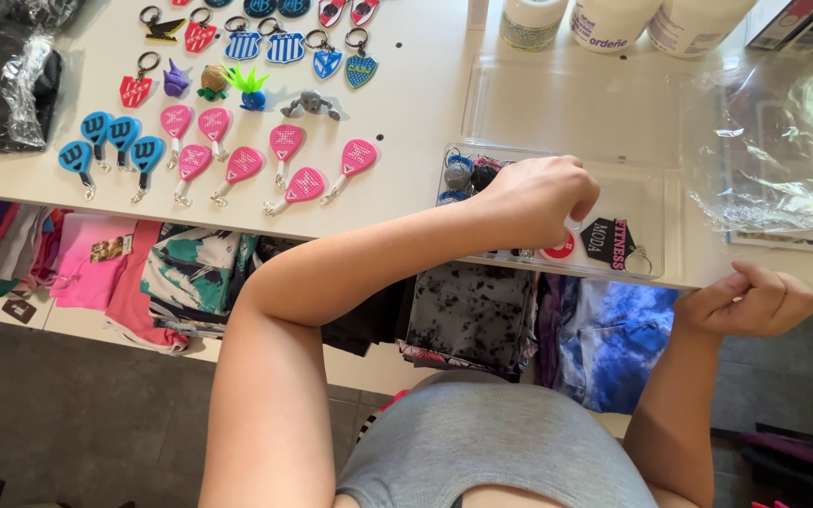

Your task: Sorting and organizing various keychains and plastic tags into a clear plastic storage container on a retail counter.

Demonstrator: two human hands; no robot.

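Observation:
My left hand [536, 199] reaches into a clear plastic box [646, 193] at the table's front edge, fingers curled around a small white and red keyring that is mostly hidden under the hand. More keyrings lie in the box: dark round ones [468, 175] at its left end and a black shield-shaped one [611, 243] to the right of my fingers. My right hand [750, 301] hovers past the table's edge, to the right of the box, loosely closed, and I see nothing in it.
Rows of pink [286, 143] and blue [96, 127] racket-shaped keyrings and shield keyrings [284, 47] cover the white table [406, 103] on the left. White jars [613, 21] stand at the back. A crumpled clear bag [783, 141] lies right. Folded clothes [190, 273] fill a shelf below.

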